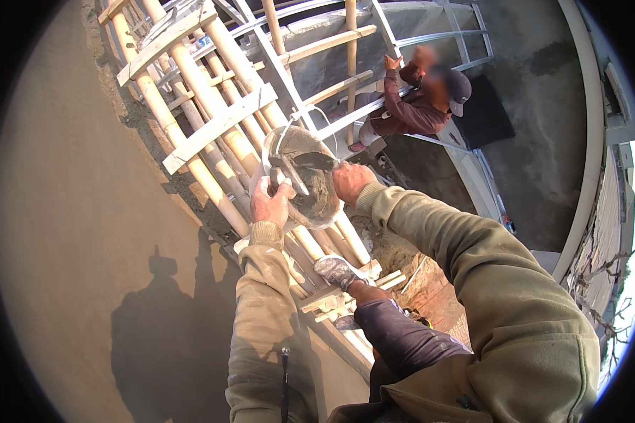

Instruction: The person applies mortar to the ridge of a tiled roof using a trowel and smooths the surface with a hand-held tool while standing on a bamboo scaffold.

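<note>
1. Right now the pan (310,185) sits up at chest height between both hands, out over the bamboo scaffold (212,106), with grey mortar already in it; in my judgement the loading is done and whatever the mortar is for has not begun.
2. Left hand (269,203): fingers curled tight round the pan's near rim, and a handle looks pinned under them, though I cannot tell which tool it belongs to.
3. Right hand (351,180): fingers closed on the pan's right rim, thumb side up.
4. Inside the pan I count two trowels (305,168), one blade pointing right, one lying down across the mortar.
5. Count of pans: one. Hands on it: two, both the wearer's.
6. Below the pan, one foot in a grey shoe (335,269) stands on the scaffold's crosspieces; the other foot I cannot see clearly.
7. Beyond the pan, up and to the right, one other person (420,102) in a dark cap leans on the metal frame (402,42), an arm raised.
8. Left of the pan runs the plastered wall (70,197), smooth and brown, with one shadow of the wearer on it.
9. Bamboo poles: too many and too overlapped to count exactly.
</note>
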Demonstrator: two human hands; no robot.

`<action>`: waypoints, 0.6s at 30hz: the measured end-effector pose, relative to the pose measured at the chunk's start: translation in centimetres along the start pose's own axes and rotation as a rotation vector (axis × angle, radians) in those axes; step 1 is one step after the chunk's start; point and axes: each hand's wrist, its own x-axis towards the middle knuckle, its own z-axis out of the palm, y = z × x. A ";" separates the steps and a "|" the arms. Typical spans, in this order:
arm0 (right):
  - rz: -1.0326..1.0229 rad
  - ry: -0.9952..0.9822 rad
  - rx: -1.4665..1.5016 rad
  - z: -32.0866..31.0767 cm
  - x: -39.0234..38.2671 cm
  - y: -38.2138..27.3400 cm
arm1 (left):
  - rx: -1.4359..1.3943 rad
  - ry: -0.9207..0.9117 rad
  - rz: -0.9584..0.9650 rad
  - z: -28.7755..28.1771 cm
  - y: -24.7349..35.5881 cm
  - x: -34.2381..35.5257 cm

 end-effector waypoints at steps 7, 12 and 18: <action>-0.101 -0.247 -0.053 0.5 -1.8 0.1 | -0.064 0.022 -0.034 -0.1 1.1 -0.6; -0.068 -0.225 -0.032 -4.5 -2.3 0.7 | -0.189 -0.101 -0.211 -1.1 0.5 0.6; -0.223 -0.211 -0.063 1.7 -1.0 -1.4 | -0.166 -0.119 -0.186 -1.5 -0.4 0.3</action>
